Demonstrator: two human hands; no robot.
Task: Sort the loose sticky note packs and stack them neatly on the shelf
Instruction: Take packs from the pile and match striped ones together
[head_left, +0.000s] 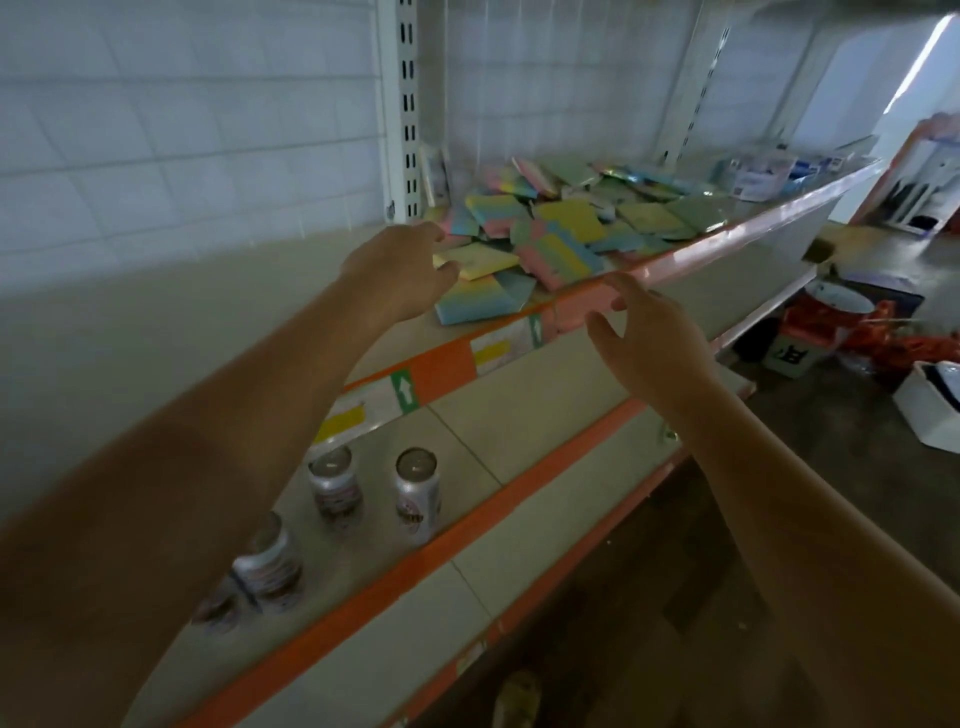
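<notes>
Left grip (402, 270) touching yellow pack (480, 260), heaped packs (561, 218) beyond.

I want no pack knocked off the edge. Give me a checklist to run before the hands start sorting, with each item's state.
1. Left hand free to pick: ok, fingers relaxed at the near edge of the pile, gripping nothing.
2. Right hand free: ok, open in front of the shelf edge, holding nothing.
3. Sticky note packs sorted: not ok, they lie in a loose, overlapping heap.
4. Bare shelf space for stacks: ok, shelf surface left of the heap shows nothing on it.
5. Packs clear of the front edge: not ok, one pastel pack lies right at the lip.
6. Pack types readable: cannot tell, picture is blurred.
</notes>
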